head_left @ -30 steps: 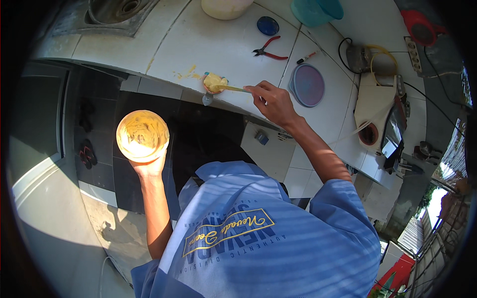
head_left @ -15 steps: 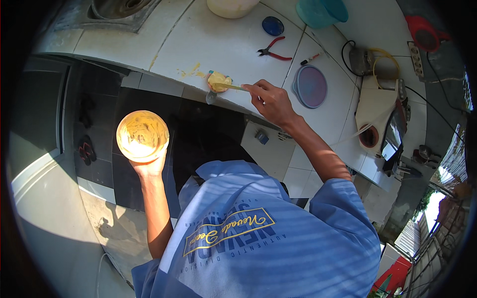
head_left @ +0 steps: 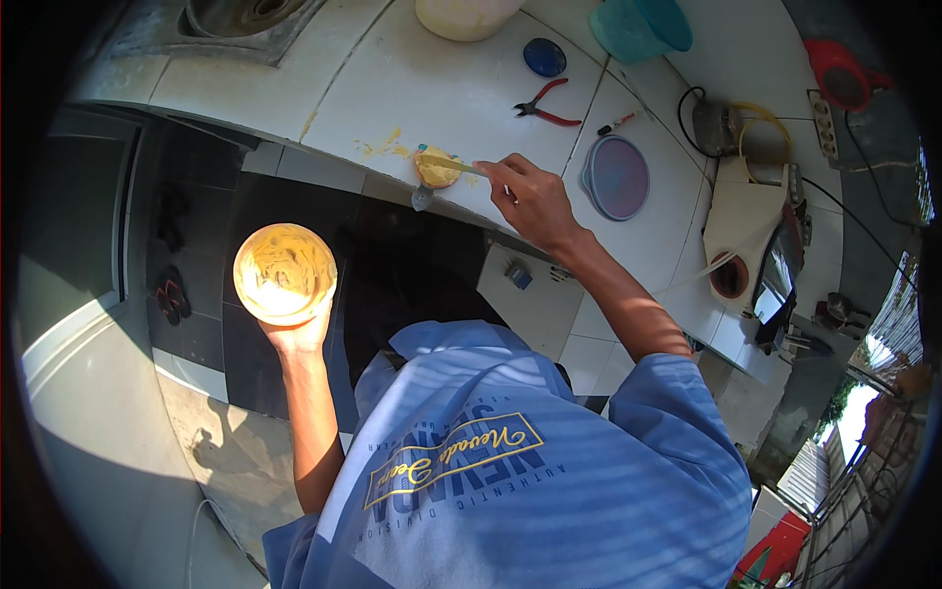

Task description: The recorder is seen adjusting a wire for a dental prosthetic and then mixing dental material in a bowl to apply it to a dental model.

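My left hand (head_left: pixel 297 337) holds a round tub (head_left: pixel 327 257) from below, left of my body. Yellow paste is smeared over the tub's inside. My right hand (head_left: pixel 533 204) pinches a thin flat yellowish stick (head_left: pixel 465 167). The stick's far end rests on a small round piece (head_left: pixel 438 175) topped with the same pale yellow paste, at the counter's front edge. What this piece is under the paste, I cannot tell. Beside it, a greyish translucent bit (head_left: pixel 422 198) hangs over the edge. Yellow smears (head_left: pixel 391 144) mark the tiles to its left.
On the white tiled counter (head_left: pixel 461 108) lie red-handled cutters (head_left: pixel 547 103), a dark blue round lid (head_left: pixel 544 57), a marker (head_left: pixel 616 124) and a larger round lid (head_left: pixel 618 178). Behind stand a whitish tub (head_left: pixel 466 15) and a teal container (head_left: pixel 638 29). A cream-coloured machine (head_left: pixel 731 221) sits right.
My right hand has shifted slightly, and the stick now slants across the top of the paste. The paste looks flatter. My left hand keeps the tub nearly in place.
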A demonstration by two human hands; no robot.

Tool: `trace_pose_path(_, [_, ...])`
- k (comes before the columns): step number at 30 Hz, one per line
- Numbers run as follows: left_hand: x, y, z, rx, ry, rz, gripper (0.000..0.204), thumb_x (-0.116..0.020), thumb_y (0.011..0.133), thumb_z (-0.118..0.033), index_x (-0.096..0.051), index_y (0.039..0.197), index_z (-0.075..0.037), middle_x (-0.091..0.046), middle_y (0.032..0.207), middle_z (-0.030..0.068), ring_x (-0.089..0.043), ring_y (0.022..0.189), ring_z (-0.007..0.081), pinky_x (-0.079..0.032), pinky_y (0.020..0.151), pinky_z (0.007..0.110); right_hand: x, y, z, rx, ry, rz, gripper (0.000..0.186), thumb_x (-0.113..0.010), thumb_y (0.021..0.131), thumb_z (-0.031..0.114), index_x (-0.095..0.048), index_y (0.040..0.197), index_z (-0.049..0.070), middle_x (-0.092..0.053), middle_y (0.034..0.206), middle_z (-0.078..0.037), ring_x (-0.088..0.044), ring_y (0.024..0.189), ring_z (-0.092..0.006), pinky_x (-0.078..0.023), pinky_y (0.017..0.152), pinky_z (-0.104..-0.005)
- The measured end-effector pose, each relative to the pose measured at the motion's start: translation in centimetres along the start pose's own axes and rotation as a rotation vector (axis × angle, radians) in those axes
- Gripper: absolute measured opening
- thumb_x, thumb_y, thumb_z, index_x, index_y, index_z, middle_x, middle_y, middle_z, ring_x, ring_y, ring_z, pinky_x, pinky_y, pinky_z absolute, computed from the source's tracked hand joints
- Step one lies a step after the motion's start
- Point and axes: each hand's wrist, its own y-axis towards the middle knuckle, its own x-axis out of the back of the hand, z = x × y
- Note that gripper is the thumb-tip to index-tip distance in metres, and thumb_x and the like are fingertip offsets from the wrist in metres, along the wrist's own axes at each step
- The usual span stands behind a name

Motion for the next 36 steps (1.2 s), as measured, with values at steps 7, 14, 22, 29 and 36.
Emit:
trace_pose_path(7, [0.56,0.11,-0.24,-0.001,0.015,0.005,0.068,-0.072,0.086,-0.043,-0.049,0.139,-0.007,-0.047,0.143,0.021,-0.04,0.137,0.0423,-0.037,0.113,0.052,0.08,0.73,0.47,-0.034,-0.047,0.07,0.029,-0.063,0.085,0.005,-0.071,0.113,0.01,-0.067,0.088,-0.011,-0.067,0.064,-0.0269,-0.057,0.061,-0.0372])
trace_pose_path(14, [0.08,0.08,0.06,0.0,-0.01,-0.01,0.07,-0.073,0.084,-0.043,-0.049,0.139,-0.006,-0.049,0.142,0.0212,-0.041,0.136,0.042,-0.038,0.112,0.052,0.4,0.16,-0.15,0.016,-0.035,0.016,0.035,-0.063,0.084,0.0,-0.07,0.116,0.011,-0.066,0.086,-0.009,-0.062,0.057,-0.021,-0.053,0.055,-0.0342])
trace_pose_path(22, [-0.27,-0.02,0.22,0.0,-0.015,-0.018,0.069,-0.075,0.084,-0.043,-0.05,0.138,-0.007,-0.05,0.141,0.0211,-0.042,0.135,0.0418,-0.038,0.112,0.052,0.54,0.62,0.06,-0.046,-0.039,0.05,0.028,-0.062,0.086,0.005,-0.071,0.112,0.009,-0.067,0.089,-0.012,-0.067,0.064,-0.0278,-0.057,0.061,-0.0387])
trace_pose_path(29, [-0.22,-0.13,0.18,0.001,-0.025,-0.02,0.067,-0.074,0.084,-0.043,-0.052,0.137,-0.007,-0.051,0.141,0.0207,-0.042,0.135,0.0421,-0.038,0.113,0.053,0.33,0.7,-0.01,-0.069,-0.025,0.068,0.028,-0.061,0.086,0.005,-0.071,0.112,0.009,-0.067,0.089,-0.013,-0.067,0.065,-0.0287,-0.057,0.061,-0.0392])
trace_pose_path(36, [-0.07,-0.14,0.31,-0.001,-0.017,0.0,0.064,-0.072,0.086,-0.043,-0.053,0.136,-0.008,-0.051,0.141,0.0204,-0.042,0.135,0.0425,-0.037,0.113,0.053,0.23,0.38,-0.16,-0.022,-0.038,0.04,0.036,-0.062,0.084,0.001,-0.069,0.117,0.01,-0.066,0.086,-0.01,-0.063,0.059,-0.024,-0.053,0.057,-0.0356])
